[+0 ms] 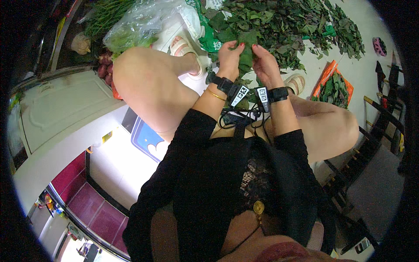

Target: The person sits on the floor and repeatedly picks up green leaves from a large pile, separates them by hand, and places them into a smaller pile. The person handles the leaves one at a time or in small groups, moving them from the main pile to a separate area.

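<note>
My left hand (230, 59) pinches one side of a large dark green leaf (246, 49) between thumb and finger. The opposite side of that leaf is at the thumb of my right hand (266, 65), whose other fingers curl inward and are partly hidden. Both hands are above the floor between my bent knees. Just beyond them a wide heap of green leaves (281, 26), some purplish, spreads over the floor. More loose leaves lie under my wrists. A green and white plastic bag (208, 37) with printing lies beside my left hand, partly beneath the heap.
An orange bag (327, 77) holding leaves stands near my right knee. To the left are a clear plastic bag (137, 26) of greens, a garlic bulb (81, 45), red onions (105, 71) and a cabinet door (65, 108). A black rack (383, 111) stands at right.
</note>
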Demonstrator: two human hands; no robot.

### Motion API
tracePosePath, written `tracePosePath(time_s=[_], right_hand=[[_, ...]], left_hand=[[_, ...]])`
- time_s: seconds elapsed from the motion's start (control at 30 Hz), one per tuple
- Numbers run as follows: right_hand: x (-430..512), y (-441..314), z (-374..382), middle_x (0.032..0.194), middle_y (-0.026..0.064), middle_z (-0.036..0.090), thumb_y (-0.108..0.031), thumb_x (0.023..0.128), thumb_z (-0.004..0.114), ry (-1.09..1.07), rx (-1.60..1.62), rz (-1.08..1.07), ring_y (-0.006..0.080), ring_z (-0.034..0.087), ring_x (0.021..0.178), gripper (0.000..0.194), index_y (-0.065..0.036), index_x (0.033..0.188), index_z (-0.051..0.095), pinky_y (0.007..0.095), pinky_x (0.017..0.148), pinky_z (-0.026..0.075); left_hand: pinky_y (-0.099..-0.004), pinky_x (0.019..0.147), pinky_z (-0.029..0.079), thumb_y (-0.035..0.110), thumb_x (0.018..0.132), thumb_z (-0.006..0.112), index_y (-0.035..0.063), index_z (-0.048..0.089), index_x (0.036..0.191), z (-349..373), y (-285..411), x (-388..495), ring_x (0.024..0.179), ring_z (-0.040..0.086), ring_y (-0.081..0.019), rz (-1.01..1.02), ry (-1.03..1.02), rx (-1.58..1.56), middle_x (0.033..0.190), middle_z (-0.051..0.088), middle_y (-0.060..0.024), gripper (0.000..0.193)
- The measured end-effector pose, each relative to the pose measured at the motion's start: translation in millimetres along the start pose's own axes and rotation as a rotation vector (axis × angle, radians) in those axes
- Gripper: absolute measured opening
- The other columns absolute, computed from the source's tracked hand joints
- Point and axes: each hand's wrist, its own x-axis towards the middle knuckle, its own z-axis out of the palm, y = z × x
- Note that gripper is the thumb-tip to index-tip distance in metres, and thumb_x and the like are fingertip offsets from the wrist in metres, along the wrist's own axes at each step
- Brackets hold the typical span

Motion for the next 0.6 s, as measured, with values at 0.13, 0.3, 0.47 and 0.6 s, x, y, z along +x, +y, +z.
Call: tracePosePath(time_s=[0.13,0.3,0.47,0.6], right_hand=[[11,13,-3,0.090,0.0071,0.065,-0.003,0.086,0.057,0.100,-0.157,-0.045,0.0121,0.060,0.068,0.022,0.002,0.107,0.058,0.0209,0.059,0.049],[61,16,-47,0.092,0.0114,0.066,0.001,0.088,0.051,0.184,-0.326,-0.133,0.0156,0.063,0.075,0.019,0.006,0.105,0.059,0.0259,0.068,0.053],[121,20,-96,0.087,0.0096,0.067,-0.001,0.081,0.056,0.429,-1.057,-0.257,0.0220,0.063,0.079,0.026,-0.012,0.102,0.068,0.0315,0.072,0.050],[168,24,-107,0.110,0.0146,0.060,-0.015,0.084,0.058,0.230,-1.242,-0.565,0.0322,0.055,0.103,0.023,-0.018,0.105,0.067,0.0416,0.082,0.047]], left_hand=[[-0.0323,0.078,0.043,0.010,0.085,0.061,-0.0028,0.051,0.106,-13,-17,22,0.090,0.053,-0.0187,0.083,0.250,0.074,0.102,0.057,-0.0128,0.027],[-0.0308,0.077,0.041,0.013,0.091,0.053,-0.0031,0.049,0.104,-18,-16,27,0.084,0.049,-0.0176,0.136,0.388,-0.004,0.093,0.054,-0.0101,0.021],[-0.0279,0.075,0.042,0.009,0.082,0.064,-0.0016,0.049,0.104,-12,0,17,0.082,0.049,-0.0137,0.181,0.384,-0.006,0.093,0.055,-0.0061,0.029],[-0.0267,0.074,0.044,-0.006,0.071,0.055,-0.0014,0.052,0.102,-12,-1,17,0.082,0.054,-0.0153,0.108,0.335,0.035,0.095,0.058,-0.0077,0.032]])
